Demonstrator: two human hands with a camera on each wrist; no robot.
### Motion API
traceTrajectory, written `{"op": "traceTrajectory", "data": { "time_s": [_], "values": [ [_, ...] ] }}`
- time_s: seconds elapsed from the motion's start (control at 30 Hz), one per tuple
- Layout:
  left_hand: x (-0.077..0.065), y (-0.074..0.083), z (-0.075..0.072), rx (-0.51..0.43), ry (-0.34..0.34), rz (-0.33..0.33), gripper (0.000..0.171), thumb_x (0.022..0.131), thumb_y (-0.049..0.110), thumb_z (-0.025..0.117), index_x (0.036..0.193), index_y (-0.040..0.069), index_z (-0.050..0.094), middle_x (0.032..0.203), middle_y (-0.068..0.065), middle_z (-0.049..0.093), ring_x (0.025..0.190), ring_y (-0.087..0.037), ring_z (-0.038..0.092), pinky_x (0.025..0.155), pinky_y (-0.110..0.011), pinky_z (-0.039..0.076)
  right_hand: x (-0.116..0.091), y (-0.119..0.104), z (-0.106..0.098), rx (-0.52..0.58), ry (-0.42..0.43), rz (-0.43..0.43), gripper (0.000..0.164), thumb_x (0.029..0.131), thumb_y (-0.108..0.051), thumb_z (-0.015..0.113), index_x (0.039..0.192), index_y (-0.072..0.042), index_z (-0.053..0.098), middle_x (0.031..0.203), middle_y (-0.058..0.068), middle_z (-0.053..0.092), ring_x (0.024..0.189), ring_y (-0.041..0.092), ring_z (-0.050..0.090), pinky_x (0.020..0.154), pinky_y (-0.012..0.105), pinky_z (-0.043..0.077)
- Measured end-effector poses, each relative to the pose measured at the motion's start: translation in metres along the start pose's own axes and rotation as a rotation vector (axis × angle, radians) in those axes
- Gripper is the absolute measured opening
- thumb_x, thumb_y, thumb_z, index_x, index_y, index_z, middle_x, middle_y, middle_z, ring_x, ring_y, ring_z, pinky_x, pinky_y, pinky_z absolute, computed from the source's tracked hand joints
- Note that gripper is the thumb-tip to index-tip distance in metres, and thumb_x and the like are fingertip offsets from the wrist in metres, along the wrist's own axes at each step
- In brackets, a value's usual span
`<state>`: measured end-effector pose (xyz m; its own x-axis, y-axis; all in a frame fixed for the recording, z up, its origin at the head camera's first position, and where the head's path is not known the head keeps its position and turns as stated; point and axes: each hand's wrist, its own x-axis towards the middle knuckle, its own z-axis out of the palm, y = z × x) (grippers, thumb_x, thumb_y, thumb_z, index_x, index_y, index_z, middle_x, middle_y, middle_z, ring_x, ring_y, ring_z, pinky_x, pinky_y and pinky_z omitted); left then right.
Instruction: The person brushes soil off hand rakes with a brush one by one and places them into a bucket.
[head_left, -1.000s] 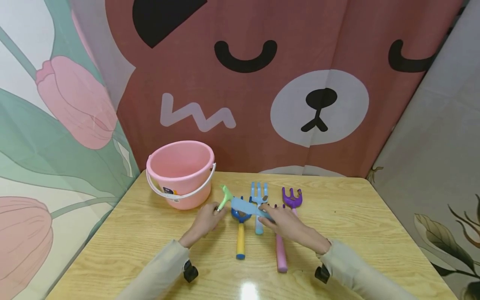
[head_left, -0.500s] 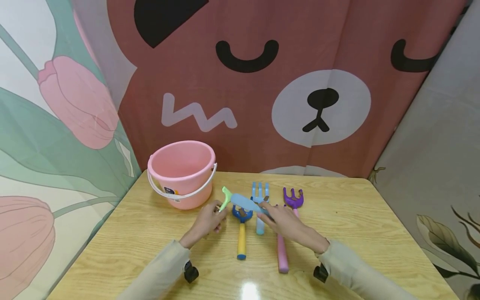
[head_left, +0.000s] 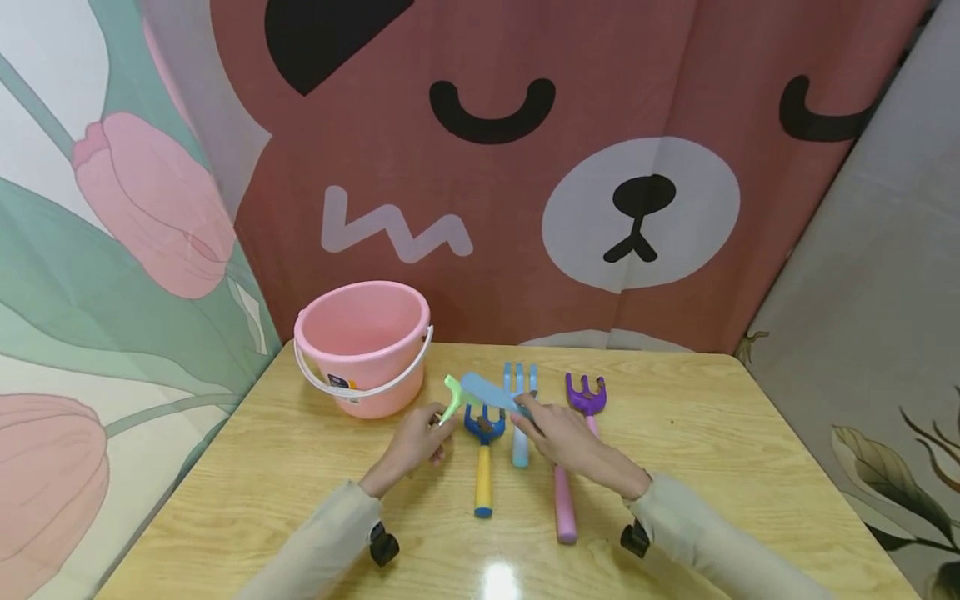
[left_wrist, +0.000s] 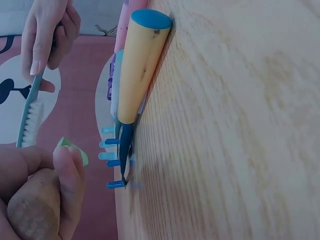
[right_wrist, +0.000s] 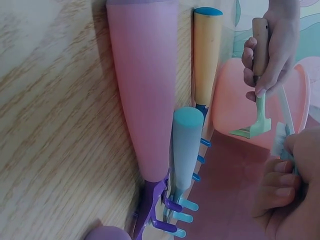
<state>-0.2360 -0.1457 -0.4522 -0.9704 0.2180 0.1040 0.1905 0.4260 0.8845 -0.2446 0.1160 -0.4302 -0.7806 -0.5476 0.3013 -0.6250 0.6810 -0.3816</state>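
My left hand (head_left: 412, 437) grips the wooden handle of a small green hand rake (head_left: 452, 396), its head angled up over the table. In the right wrist view, that wooden handle (right_wrist: 260, 47) and the green toothed head (right_wrist: 255, 127) show plainly. My right hand (head_left: 566, 437) holds a light blue brush (head_left: 487, 392), back up and bristles down. White bristles (left_wrist: 33, 120) appear in the left wrist view. The brush's far end is close beside the rake head; whether they touch I cannot tell.
Below the hands lie a blue hand fork with a yellow handle (head_left: 483, 483), a light blue fork (head_left: 520, 450), a purple fork (head_left: 587, 398) and another with a pink handle (head_left: 566, 508). A pink bucket (head_left: 382, 383) with a white bail stands at the back left.
The brush's far end has risen, so it slants more steeply beside the rake head. The rake has turned slightly in my left hand. The forks and bucket stay put.
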Motion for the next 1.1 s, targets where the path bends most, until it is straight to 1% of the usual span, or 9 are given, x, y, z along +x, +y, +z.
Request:
{"op": "traceTrajectory", "data": {
  "time_s": [0.13, 0.27, 0.33, 0.43, 0.63, 0.77, 0.87, 1.0, 1.1],
  "values": [
    [-0.001, -0.001, 0.001, 0.015, -0.008, -0.004, 0.025, 0.1, 0.014, 0.06, 0.11, -0.009, 0.06, 0.074, -0.023, 0.063, 0.044, -0.012, 0.055, 0.042, -0.035, 0.052, 0.001, 0.0, 0.002, -0.005, 0.004, 0.019, 0.033, 0.104, -0.026, 0.053, 0.126, -0.002, 0.056, 0.057, -0.01, 0.043, 0.044, 0.003, 0.037, 0.038, 0.021, 0.033],
    [0.0, -0.001, 0.0, 0.042, 0.002, 0.007, 0.027, 0.101, 0.018, 0.059, 0.11, -0.008, 0.061, 0.076, -0.021, 0.064, 0.044, -0.014, 0.052, 0.039, -0.024, 0.042, 0.002, -0.002, 0.002, -0.021, 0.025, 0.02, 0.031, 0.102, -0.019, 0.055, 0.126, 0.0, 0.056, 0.057, -0.01, 0.041, 0.042, 0.002, 0.031, 0.036, 0.018, 0.026],
    [0.0, 0.0, 0.0, 0.043, 0.003, 0.004, 0.027, 0.101, 0.019, 0.059, 0.109, -0.007, 0.062, 0.076, -0.021, 0.064, 0.043, -0.012, 0.049, 0.039, -0.021, 0.038, 0.003, -0.003, 0.001, -0.029, 0.032, 0.021, 0.031, 0.1, -0.018, 0.055, 0.126, 0.0, 0.056, 0.057, -0.01, 0.039, 0.042, 0.001, 0.028, 0.035, 0.016, 0.023],
    [0.0, 0.0, 0.001, 0.034, -0.001, 0.002, 0.028, 0.101, 0.021, 0.059, 0.106, -0.006, 0.063, 0.075, -0.022, 0.064, 0.041, -0.009, 0.046, 0.038, -0.02, 0.037, 0.004, -0.004, 0.0, -0.029, 0.045, 0.031, 0.031, 0.098, -0.016, 0.056, 0.124, 0.001, 0.057, 0.058, -0.01, 0.038, 0.042, 0.001, 0.027, 0.035, 0.016, 0.022],
    [-0.001, 0.002, 0.002, 0.033, 0.0, 0.013, 0.024, 0.1, 0.022, 0.06, 0.099, -0.002, 0.063, 0.073, -0.023, 0.063, 0.039, -0.007, 0.043, 0.037, -0.019, 0.035, 0.007, -0.008, 0.001, -0.02, 0.075, 0.016, 0.025, 0.101, -0.015, 0.056, 0.115, 0.004, 0.06, 0.06, -0.009, 0.042, 0.045, 0.003, 0.035, 0.036, 0.019, 0.029],
    [-0.001, 0.003, 0.002, 0.038, -0.011, 0.017, 0.029, 0.1, 0.026, 0.06, 0.099, -0.002, 0.062, 0.073, -0.024, 0.063, 0.039, -0.007, 0.042, 0.036, -0.02, 0.034, 0.009, -0.008, 0.006, -0.019, 0.075, -0.049, 0.024, 0.103, -0.016, 0.054, 0.117, 0.002, 0.06, 0.065, -0.007, 0.049, 0.052, 0.007, 0.046, 0.043, 0.023, 0.039],
    [0.0, 0.004, 0.002, 0.037, -0.019, 0.015, 0.033, 0.1, 0.029, 0.06, 0.101, -0.004, 0.063, 0.073, -0.025, 0.062, 0.039, -0.007, 0.042, 0.037, -0.02, 0.033, 0.009, -0.007, 0.009, -0.031, 0.054, -0.086, 0.025, 0.104, -0.017, 0.053, 0.119, 0.001, 0.059, 0.069, -0.004, 0.055, 0.055, 0.009, 0.051, 0.045, 0.024, 0.042],
    [0.0, 0.004, 0.002, 0.019, -0.026, 0.009, 0.032, 0.101, 0.026, 0.059, 0.1, -0.006, 0.062, 0.073, -0.026, 0.062, 0.039, -0.007, 0.041, 0.037, -0.02, 0.032, 0.008, -0.004, 0.01, -0.058, 0.048, -0.048, 0.03, 0.104, -0.019, 0.052, 0.124, 0.002, 0.06, 0.069, 0.0, 0.06, 0.055, 0.013, 0.055, 0.044, 0.025, 0.042],
    [-0.001, 0.002, 0.001, 0.006, -0.029, 0.006, 0.029, 0.102, 0.022, 0.058, 0.1, -0.006, 0.061, 0.072, -0.026, 0.061, 0.038, -0.007, 0.04, 0.036, -0.02, 0.032, 0.009, -0.003, 0.008, -0.097, 0.077, -0.005, 0.032, 0.103, -0.02, 0.054, 0.125, 0.002, 0.061, 0.075, 0.006, 0.067, 0.055, 0.017, 0.059, 0.043, 0.027, 0.043]
  ]
}}
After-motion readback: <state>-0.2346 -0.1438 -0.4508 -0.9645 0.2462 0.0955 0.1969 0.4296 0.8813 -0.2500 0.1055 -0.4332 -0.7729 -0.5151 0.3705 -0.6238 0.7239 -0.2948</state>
